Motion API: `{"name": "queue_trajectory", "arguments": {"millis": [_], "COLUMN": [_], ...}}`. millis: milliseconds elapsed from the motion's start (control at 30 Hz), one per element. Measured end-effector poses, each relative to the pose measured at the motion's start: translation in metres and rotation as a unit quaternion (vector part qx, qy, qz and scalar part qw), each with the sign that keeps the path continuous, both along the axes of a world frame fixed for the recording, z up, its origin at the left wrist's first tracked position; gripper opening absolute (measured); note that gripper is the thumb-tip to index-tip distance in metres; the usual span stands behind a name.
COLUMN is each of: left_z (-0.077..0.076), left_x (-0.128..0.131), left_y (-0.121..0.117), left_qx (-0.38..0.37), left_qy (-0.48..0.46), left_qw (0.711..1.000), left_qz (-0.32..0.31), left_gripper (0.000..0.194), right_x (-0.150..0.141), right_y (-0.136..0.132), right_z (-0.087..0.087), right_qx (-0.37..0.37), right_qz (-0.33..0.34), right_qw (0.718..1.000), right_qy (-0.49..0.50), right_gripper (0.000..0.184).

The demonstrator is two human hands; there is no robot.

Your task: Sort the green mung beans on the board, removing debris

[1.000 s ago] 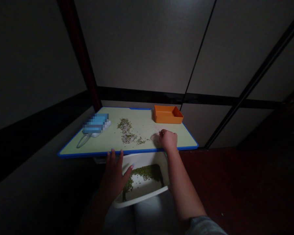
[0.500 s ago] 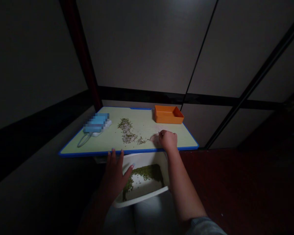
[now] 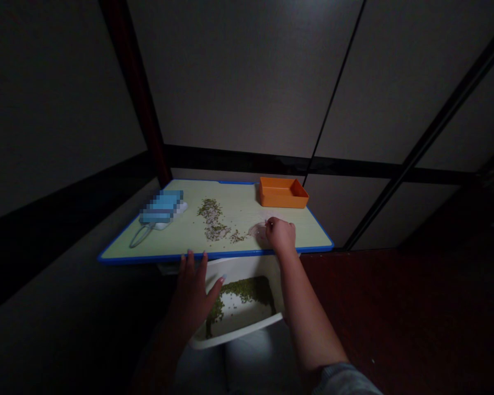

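My right hand (image 3: 280,235) is closed and low over the right part of the pale tabletop (image 3: 177,242); whatever its fingers hold, if anything, is hidden or too small to name. Beside its fingertips lies a thin pinkish-white smear (image 3: 257,230). To the left is a scattered heap of small green grains (image 3: 209,207) mixed with pale powder. With fingers spread, my left hand (image 3: 193,293) rests its fingertips at the table's blue front edge. Below the edge, between my arms, sits a white basin (image 3: 235,339) with more green grains (image 3: 249,289) along its inside.
An orange rectangular tray (image 3: 283,201) stands at the table's back right. At the left lies a blurred-out blue item (image 3: 162,206) on something white, with a grey cord loop (image 3: 140,236). Dark panelled doors (image 3: 247,82) rise behind the table; reddish floor (image 3: 387,307) is at right.
My right hand has shifted slightly left, and the pale smear beside it looks a little wider. My left hand, the basin and the tray stay where they were.
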State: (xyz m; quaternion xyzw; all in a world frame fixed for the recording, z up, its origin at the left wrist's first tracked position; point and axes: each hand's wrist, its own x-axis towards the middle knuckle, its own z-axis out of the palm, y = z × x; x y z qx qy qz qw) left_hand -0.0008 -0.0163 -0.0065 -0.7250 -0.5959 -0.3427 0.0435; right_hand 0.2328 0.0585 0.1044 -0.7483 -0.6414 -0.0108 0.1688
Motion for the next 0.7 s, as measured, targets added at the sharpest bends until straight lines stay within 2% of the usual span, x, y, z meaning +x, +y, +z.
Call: {"name": "queue_trajectory", "arguments": {"millis": [167, 333, 500, 633, 700], "left_z": [0.003, 0.004, 0.002, 0.001, 0.002], "left_x": [0.000, 0.000, 0.000, -0.001, -0.001], "left_y": [-0.001, -0.002, -0.001, -0.001, -0.001], "left_qx": [-0.011, -0.015, -0.018, -0.010, -0.008], "left_qy": [-0.004, -0.008, -0.007, -0.006, -0.007], "left_qw": [1.000, 1.000, 1.000, 1.000, 1.000], "left_qz": [0.000, -0.001, -0.003, -0.006, -0.009], "left_gripper": [0.067, 0.067, 0.068, 0.067, 0.067], "right_x": [-0.002, -0.007, 0.000, 0.005, 0.005], "right_y": [0.001, -0.002, -0.001, -0.001, -0.001], "right_z": [-0.001, 0.001, -0.002, -0.004, -0.004], "right_qx": [-0.010, -0.007, 0.003, -0.019, -0.030], "right_qz": [-0.009, 0.055, 0.078, 0.147, 0.157], "right_qw": [1.000, 0.998, 0.997, 0.989, 0.987], "right_qy": [-0.004, 0.000, 0.012, 0.016, 0.009], "right_gripper": [0.032, 0.031, 0.028, 0.024, 0.024]}}
